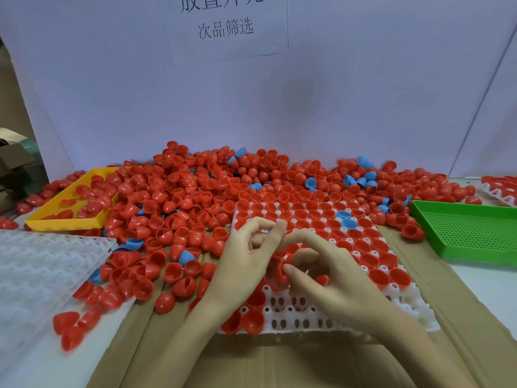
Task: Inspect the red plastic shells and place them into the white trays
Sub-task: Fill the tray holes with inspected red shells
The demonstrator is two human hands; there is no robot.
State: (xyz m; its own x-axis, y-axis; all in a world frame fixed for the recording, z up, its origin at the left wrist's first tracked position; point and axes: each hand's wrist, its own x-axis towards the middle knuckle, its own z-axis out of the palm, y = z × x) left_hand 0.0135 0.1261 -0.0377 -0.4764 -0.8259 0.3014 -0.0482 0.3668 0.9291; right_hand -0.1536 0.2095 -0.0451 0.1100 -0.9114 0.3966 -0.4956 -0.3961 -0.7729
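A big heap of red plastic shells [179, 197], with a few blue ones mixed in, covers the table's back and left. In front of me lies a white tray [313, 320], most of its far pockets filled with red shells [363, 245] and two blue shells [347, 219]. Both hands hover over the tray's near left part. My right hand [330, 278] pinches a red shell [282, 271] between thumb and fingers. My left hand [246, 256] has its fingers curled, fingertips meeting the right hand's; whether it holds anything is hidden.
A yellow tray [70, 219] with some red shells sits at the back left. A stack of empty white trays [42, 264] lies at the left. A green perforated tray [470, 231] is on the right, another filled white tray [500, 189] behind it. Brown cardboard [279, 365] covers the table front.
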